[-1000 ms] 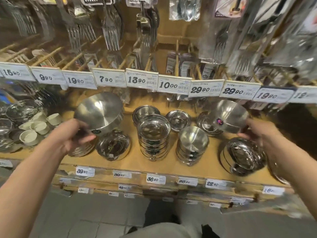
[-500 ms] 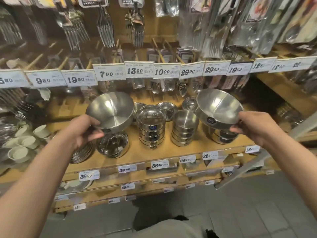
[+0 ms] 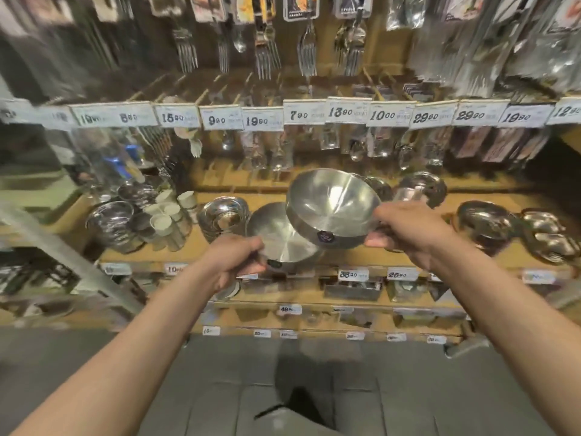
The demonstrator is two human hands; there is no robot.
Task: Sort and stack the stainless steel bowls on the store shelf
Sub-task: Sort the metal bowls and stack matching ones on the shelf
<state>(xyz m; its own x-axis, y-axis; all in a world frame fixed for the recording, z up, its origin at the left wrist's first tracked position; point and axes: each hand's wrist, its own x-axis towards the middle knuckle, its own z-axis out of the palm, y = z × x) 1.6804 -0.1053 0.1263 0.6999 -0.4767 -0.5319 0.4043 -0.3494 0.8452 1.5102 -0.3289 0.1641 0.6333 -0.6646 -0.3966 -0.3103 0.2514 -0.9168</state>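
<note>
While both bowls hang in the air at the middle of the frame, the head view shows me nearly everything I need, though the edges are smeared. My left hand (image 3: 234,259) grips the lower bowl (image 3: 283,237) by its near rim, fingers curled around the edge. My right hand (image 3: 408,231) pinches the upper bowl (image 3: 333,206) at its right rim, tilted so its inside faces me. The upper bowl overlaps the lower one, its base just above and right of the lower bowl's mouth; I cannot tell whether the metal touches.

To nest them well, I judge I should level the upper bowl, centre its base over the lower mouth, and let it settle without a clang, keeping my left fingertips off the inside rim so they are not trapped. These look like the same size, so they should seat snugly.

Behind the hands, the wooden shelf (image 3: 408,259) carries other bowl stacks (image 3: 223,215) at centre left and white cups (image 3: 163,215) further left. Price tags (image 3: 303,113) line the rail above, under hanging forks (image 3: 306,55).
</note>
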